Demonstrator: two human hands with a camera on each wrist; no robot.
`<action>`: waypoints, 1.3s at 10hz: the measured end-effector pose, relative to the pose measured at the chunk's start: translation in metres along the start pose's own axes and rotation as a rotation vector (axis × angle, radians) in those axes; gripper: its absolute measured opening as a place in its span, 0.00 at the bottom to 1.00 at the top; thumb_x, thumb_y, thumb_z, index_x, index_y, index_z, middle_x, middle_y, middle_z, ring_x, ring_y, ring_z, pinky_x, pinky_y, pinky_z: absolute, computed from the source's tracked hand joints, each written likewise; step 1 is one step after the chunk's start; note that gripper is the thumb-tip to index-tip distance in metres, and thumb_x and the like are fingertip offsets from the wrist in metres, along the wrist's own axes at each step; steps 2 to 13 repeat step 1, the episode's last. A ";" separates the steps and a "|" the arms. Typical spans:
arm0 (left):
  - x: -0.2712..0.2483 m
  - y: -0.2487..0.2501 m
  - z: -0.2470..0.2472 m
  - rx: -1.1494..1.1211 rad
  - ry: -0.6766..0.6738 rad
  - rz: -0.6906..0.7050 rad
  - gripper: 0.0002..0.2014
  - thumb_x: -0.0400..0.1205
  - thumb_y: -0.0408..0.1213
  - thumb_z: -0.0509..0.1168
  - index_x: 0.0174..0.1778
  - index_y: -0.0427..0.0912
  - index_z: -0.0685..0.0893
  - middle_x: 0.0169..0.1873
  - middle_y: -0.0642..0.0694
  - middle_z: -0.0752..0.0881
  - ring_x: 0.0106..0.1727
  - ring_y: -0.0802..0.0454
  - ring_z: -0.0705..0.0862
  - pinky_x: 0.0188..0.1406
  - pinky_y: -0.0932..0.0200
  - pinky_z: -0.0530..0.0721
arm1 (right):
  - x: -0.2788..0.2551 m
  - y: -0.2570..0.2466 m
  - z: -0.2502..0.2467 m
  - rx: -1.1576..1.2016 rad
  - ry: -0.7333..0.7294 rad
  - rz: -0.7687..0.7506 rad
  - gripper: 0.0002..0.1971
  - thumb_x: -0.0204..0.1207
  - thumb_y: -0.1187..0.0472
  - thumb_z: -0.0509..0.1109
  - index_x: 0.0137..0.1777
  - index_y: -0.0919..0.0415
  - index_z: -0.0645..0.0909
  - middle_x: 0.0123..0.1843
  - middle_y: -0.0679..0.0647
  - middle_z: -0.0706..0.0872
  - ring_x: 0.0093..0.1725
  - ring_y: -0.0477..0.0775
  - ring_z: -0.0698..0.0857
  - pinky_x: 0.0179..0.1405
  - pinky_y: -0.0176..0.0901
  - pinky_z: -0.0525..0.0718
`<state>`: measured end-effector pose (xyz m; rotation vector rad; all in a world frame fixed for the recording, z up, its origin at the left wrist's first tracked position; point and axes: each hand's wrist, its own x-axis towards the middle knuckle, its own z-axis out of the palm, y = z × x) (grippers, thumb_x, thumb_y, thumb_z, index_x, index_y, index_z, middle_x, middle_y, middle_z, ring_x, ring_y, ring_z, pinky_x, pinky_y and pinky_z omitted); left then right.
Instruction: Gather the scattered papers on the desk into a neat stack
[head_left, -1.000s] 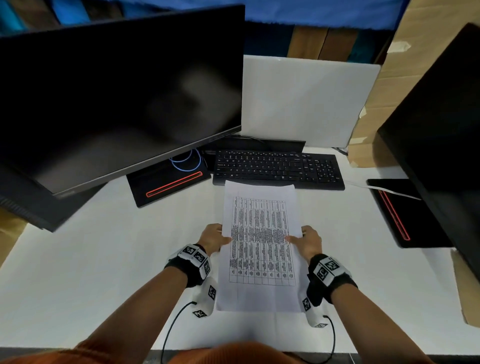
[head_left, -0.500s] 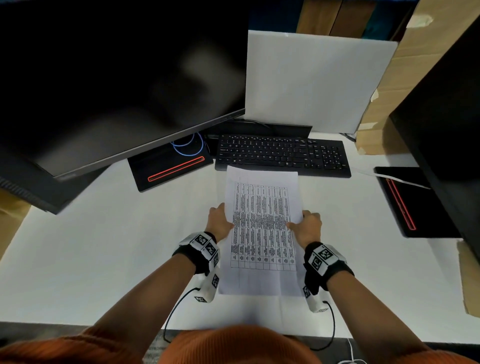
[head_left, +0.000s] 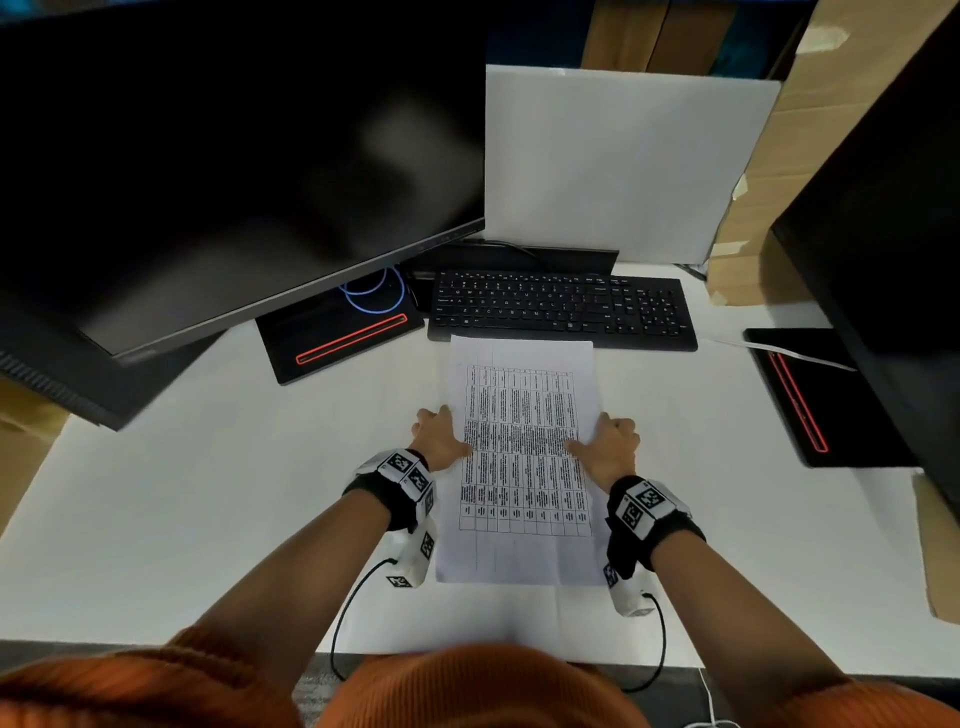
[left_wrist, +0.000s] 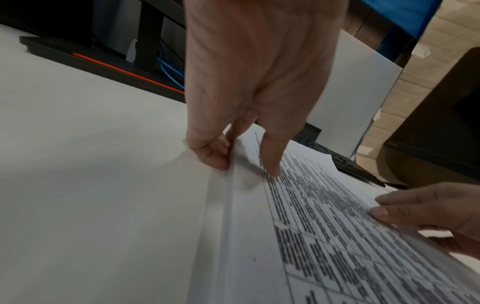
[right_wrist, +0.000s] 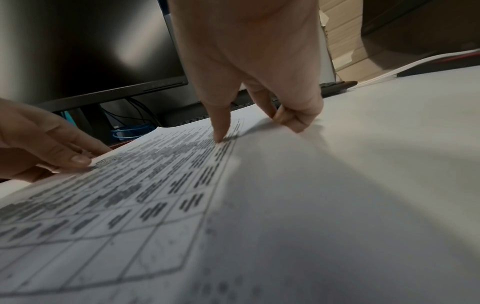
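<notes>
A stack of papers (head_left: 522, 457) with a printed table on the top sheet lies lengthwise on the white desk (head_left: 208, 493), its far end just in front of the keyboard. My left hand (head_left: 441, 436) holds its left edge and my right hand (head_left: 608, 441) its right edge. The left wrist view shows the left hand (left_wrist: 244, 162) with the thumb on the top sheet and the fingers curled against the slightly raised edge of the stack (left_wrist: 228, 205). The right hand (right_wrist: 257, 127) mirrors this in the right wrist view, thumb on the print and fingers curled at the edge.
A black keyboard (head_left: 561, 312) lies behind the stack, with a white board (head_left: 618, 161) propped behind it. Dark monitors stand at the left (head_left: 234, 156) and right (head_left: 883, 234) on red-striped bases (head_left: 343, 332) (head_left: 810, 400). A thin white strip (head_left: 779, 351) lies across the right base.
The head view has tilted down and closer. Both hands keep the same hold on the stack's sides, and the stack stays in front of the keyboard.
</notes>
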<state>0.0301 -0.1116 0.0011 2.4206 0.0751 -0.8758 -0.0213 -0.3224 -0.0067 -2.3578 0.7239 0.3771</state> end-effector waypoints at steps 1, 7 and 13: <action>0.003 -0.006 -0.016 -0.059 -0.015 -0.006 0.36 0.76 0.47 0.67 0.71 0.28 0.60 0.71 0.29 0.63 0.70 0.32 0.69 0.69 0.44 0.72 | -0.002 -0.001 -0.013 0.037 -0.020 -0.011 0.37 0.73 0.49 0.69 0.73 0.72 0.61 0.74 0.68 0.62 0.72 0.68 0.62 0.70 0.58 0.67; 0.003 -0.006 -0.016 -0.059 -0.015 -0.006 0.36 0.76 0.47 0.67 0.71 0.28 0.60 0.71 0.29 0.63 0.70 0.32 0.69 0.69 0.44 0.72 | -0.002 -0.001 -0.013 0.037 -0.020 -0.011 0.37 0.73 0.49 0.69 0.73 0.72 0.61 0.74 0.68 0.62 0.72 0.68 0.62 0.70 0.58 0.67; 0.003 -0.006 -0.016 -0.059 -0.015 -0.006 0.36 0.76 0.47 0.67 0.71 0.28 0.60 0.71 0.29 0.63 0.70 0.32 0.69 0.69 0.44 0.72 | -0.002 -0.001 -0.013 0.037 -0.020 -0.011 0.37 0.73 0.49 0.69 0.73 0.72 0.61 0.74 0.68 0.62 0.72 0.68 0.62 0.70 0.58 0.67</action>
